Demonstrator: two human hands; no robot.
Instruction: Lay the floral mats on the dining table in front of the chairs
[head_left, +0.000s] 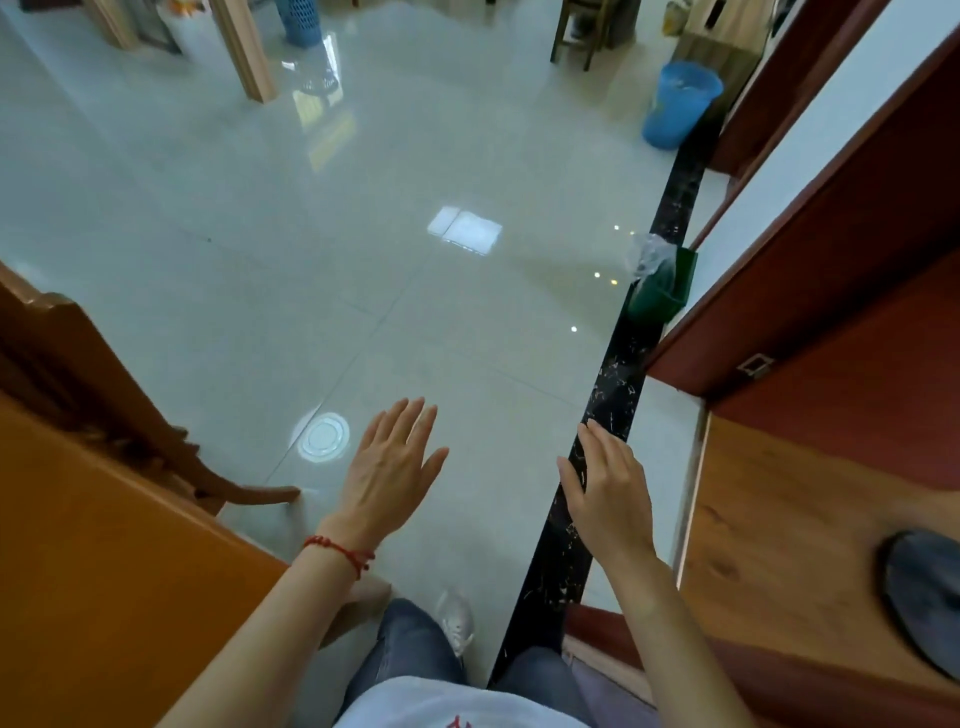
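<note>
Floral mats: none seen in view; dining table (104, 597) edge at lower left.

Left hand (389, 467) held over pale tiled floor (363, 234), fingers straight and spread, grasping nothing; red string bracelet (340, 552) at wrist. Right hand (610, 493) raised above black floor strip (613, 395), fingers relaxed, grasping nothing. Wooden chair (104, 405) beside table. Dark oval object (924, 603), possibly a mat, blurred at right on wood surface. Blue bin (675, 104) far off.

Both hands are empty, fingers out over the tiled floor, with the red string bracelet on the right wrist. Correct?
One slip: the red string bracelet is on the left wrist, not the right. The head view shows it. The rest holds: the left hand and right hand are empty, fingers extended over the glossy pale tiled floor.
</note>
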